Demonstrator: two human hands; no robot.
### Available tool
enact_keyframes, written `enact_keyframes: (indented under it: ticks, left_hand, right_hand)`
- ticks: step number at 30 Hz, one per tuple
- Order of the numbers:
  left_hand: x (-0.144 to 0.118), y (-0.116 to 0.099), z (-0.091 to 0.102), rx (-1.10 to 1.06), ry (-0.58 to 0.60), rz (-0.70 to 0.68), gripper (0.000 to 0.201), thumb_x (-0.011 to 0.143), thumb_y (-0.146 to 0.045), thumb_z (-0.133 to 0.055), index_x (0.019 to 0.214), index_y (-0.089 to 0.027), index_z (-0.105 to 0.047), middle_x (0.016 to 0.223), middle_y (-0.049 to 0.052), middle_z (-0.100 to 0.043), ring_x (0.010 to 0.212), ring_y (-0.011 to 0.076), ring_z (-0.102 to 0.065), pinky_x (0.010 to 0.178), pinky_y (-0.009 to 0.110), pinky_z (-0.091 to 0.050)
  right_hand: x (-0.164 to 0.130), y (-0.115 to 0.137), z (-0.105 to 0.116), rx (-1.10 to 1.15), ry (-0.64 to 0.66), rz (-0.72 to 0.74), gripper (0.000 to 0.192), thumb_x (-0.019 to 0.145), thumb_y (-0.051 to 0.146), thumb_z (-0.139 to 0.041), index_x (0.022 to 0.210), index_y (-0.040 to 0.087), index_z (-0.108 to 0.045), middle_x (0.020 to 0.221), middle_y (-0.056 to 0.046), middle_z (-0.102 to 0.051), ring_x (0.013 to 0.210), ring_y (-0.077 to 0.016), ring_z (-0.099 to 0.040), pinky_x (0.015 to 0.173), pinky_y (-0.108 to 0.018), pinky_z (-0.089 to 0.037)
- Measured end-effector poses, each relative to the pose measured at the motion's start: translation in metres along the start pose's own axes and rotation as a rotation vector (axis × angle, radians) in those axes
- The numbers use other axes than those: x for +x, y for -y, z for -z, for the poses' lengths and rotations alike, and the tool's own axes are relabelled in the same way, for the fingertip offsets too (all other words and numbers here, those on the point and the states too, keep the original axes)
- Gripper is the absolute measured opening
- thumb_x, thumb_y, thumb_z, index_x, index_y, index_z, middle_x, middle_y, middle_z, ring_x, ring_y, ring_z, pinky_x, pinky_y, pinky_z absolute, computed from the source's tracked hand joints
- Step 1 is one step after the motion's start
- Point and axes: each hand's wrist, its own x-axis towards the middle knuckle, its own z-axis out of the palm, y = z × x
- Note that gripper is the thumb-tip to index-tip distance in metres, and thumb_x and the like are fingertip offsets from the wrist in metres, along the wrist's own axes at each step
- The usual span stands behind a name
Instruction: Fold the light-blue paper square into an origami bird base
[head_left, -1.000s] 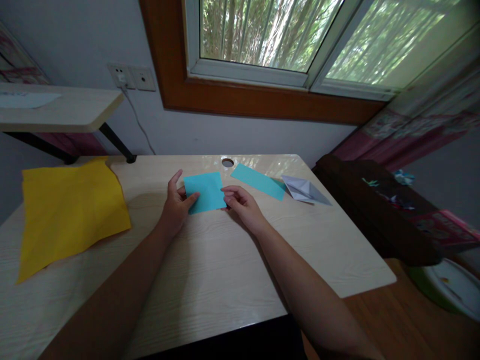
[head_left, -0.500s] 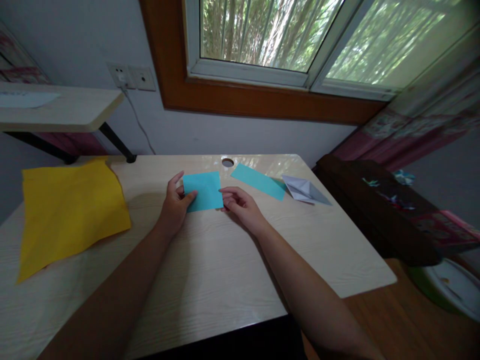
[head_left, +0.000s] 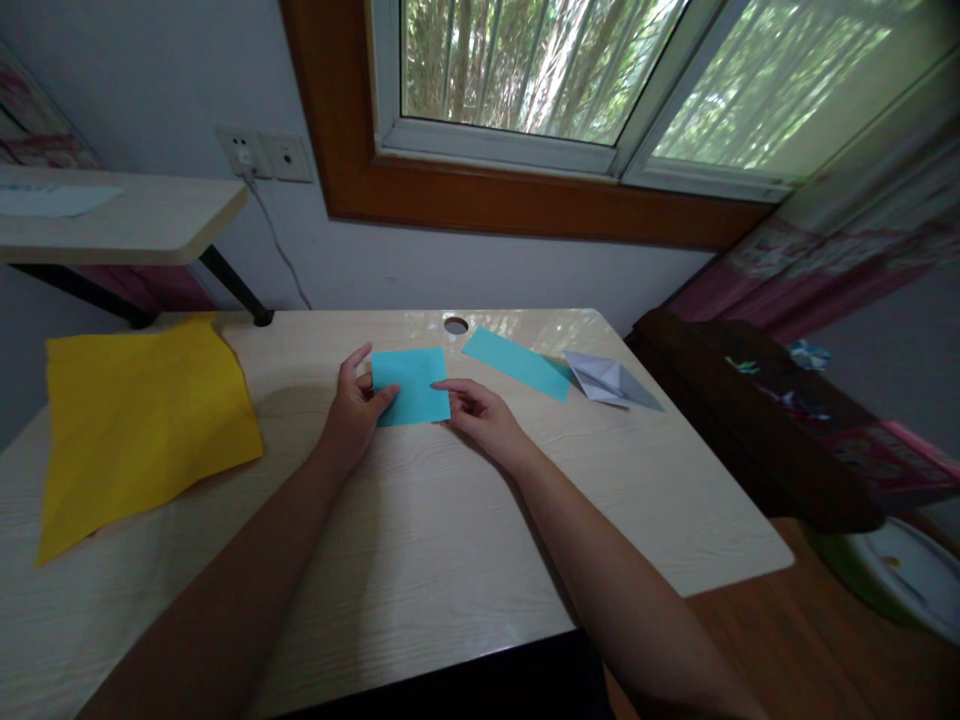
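Note:
A small turquoise paper rectangle (head_left: 412,385) lies flat on the pale wooden desk (head_left: 420,540), near its far middle. My left hand (head_left: 351,410) pinches its left edge, thumb on top. My right hand (head_left: 475,414) rests at its right edge, with the index finger laid over the paper's right side. Both forearms stretch across the desk from the near edge.
A second turquoise strip (head_left: 517,362) and a folded white paper shape (head_left: 609,380) lie to the right. A large yellow sheet (head_left: 139,415) covers the desk's left part. A cable hole (head_left: 455,324) sits behind the paper. A dark chest (head_left: 757,420) stands right of the desk.
My right index finger has slid left onto the turquoise paper's right side. The paper has shifted slightly. My left hand has hardly moved.

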Motion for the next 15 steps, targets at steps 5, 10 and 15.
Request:
enact_keyframes:
  ticks: [5,10,15]
  left_hand:
    - [-0.003,-0.007,-0.002,0.025,0.085,-0.020,0.083,0.084,-0.035,-0.075,0.154,-0.024,-0.031,0.087,-0.001,-0.072,0.068,0.0118,-0.061,0.063,0.022,-0.049]
    - [-0.007,-0.010,-0.004,0.095,0.125,-0.061,0.048,0.086,-0.043,-0.074,0.127,-0.020,-0.064,0.083,-0.001,-0.069,0.069,0.0127,-0.063,0.065,0.025,-0.054]
    - [-0.012,-0.012,-0.005,0.123,0.263,-0.009,0.040,0.079,-0.045,-0.082,0.109,-0.019,-0.073,0.088,0.004,-0.075,0.083,0.0201,-0.072,0.075,0.030,-0.057]
  right_hand:
    - [0.002,-0.001,0.003,-0.204,0.048,0.154,0.028,0.088,0.019,-0.061,0.108,0.029,-0.077,0.093,-0.003,-0.063,0.081,-0.0162,-0.057,0.073,-0.031,-0.044]
    - [0.005,-0.002,0.008,-0.235,-0.099,0.175,0.024,0.087,0.019,-0.061,0.101,0.027,-0.079,0.089,-0.003,-0.063,0.082,-0.0177,-0.057,0.073,-0.032,-0.043]
    - [0.007,-0.002,0.011,-0.191,-0.179,0.173,0.021,0.087,0.022,-0.064,0.100,0.028,-0.079,0.093,-0.004,-0.065,0.087,-0.0193,-0.058,0.078,-0.033,-0.044]
